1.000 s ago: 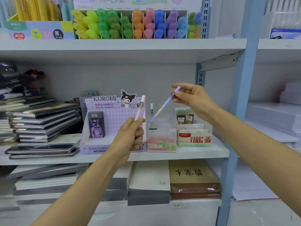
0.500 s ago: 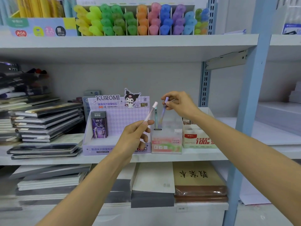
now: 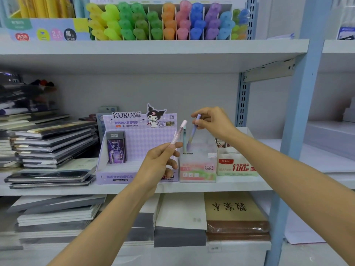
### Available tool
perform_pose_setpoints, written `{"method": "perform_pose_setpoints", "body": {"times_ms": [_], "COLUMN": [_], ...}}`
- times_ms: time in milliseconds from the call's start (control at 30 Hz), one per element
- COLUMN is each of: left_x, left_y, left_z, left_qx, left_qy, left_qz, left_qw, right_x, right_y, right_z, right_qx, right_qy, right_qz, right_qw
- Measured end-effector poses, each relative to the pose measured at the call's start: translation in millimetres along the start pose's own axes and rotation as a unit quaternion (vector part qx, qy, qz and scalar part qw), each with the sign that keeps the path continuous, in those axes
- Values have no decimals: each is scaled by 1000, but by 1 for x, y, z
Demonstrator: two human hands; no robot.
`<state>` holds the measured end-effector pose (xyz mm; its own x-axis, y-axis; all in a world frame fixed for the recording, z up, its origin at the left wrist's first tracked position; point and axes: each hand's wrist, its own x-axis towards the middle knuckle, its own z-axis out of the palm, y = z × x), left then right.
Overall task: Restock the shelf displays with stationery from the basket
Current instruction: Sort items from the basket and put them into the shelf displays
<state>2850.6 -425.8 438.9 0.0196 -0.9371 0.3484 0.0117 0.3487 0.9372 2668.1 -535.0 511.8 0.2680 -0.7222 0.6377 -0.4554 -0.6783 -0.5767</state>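
— On the middle shelf (image 3: 240, 186), front and centre: what?
— Clear display box (image 3: 197, 169) marked FRUIT SODA, set between the purple Kuromi display (image 3: 138, 144) on its left and a white lead-refill carton (image 3: 236, 166) on its right. Close against both; touching or not, hard to tell.
— Anything inside?
— One teal pen (image 3: 184, 139), upright at the left side. Also the lower end of a purple pen (image 3: 193, 132), slanted, tip down in the box, top leaning right.
— Held?
— Yes. Pinched near its upper end between thumb and fingertips of the right hand (image 3: 213, 121), just above the box's open top.
— And the left hand (image 3: 161, 160)?
— Lower and nearer, in front of the Kuromi display's right edge. Gripping a pink-capped pen (image 3: 178, 132) by its lower end between thumb and curled fingers, cap end aimed up and to the right, close to the box's left side but outside it, clear of the purple pen.
— Elsewhere on that shelf?
— Stacked dark notebooks (image 3: 53, 143) at the far left, some flat, some tilted. Inside the Kuromi display, a single dark purple packet (image 3: 116, 147), upright at the left.
— Above?
— Rows of highlighters (image 3: 163, 22) on the upper shelf: yellow, green, orange, pink, blue, purple.
— Below?
— Flat piles of paper pads, and beside them a brown-covered book (image 3: 236, 210) with black brush characters
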Motion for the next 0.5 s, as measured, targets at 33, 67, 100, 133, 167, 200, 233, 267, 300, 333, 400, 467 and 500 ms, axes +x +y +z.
{"method": "perform_pose_setpoints", "body": {"times_ms": [33,67,100,133,167,200,233,267,300,333,400,467,500], "left_x": [0,0,0,0,-1,-1,-1,-1,-1,-1,-1,-1,-1], "left_y": [0,0,0,0,1,1,1,1,1,1,1,1,1], "left_z": [0,0,0,0,0,-1,-1,-1,-1,-2,-2,-2,-2], "left_qx": [1,0,-1,-2,-3,-2,0,2,4,4,4,2,1], "left_qy": [1,0,-1,-3,-6,-7,-8,-9,-9,-9,-8,-7,-7], "left_qz": [0,-1,-1,0,1,1,1,1,1,1,0,0,0], "left_qw": [1000,1000,1000,1000,1000,1000,1000,1000,1000,1000,1000,1000,1000], "right_x": [-1,-1,0,1,3,4,6,7,8,8,10,12,14], "right_y": [1,2,3,2,2,1,1,1,0,0,0,-1,-2], "right_z": [2,2,1,0,-2,-3,-3,-2,-1,1,3,2,0], "right_qx": [-2,-4,-5,-5,-4,0,11,22,27,23,10,-2,-10], "right_qy": [-6,-11,-18,-27,-35,-41,-41,-39,-38,-43,-61,-77,-85], "right_qz": [-3,-5,-7,-9,-11,-12,-12,-11,-10,-9,-3,-1,-2], "right_qw": [1000,1000,1000,1000,999,999,999,999,999,999,998,997,996]}}
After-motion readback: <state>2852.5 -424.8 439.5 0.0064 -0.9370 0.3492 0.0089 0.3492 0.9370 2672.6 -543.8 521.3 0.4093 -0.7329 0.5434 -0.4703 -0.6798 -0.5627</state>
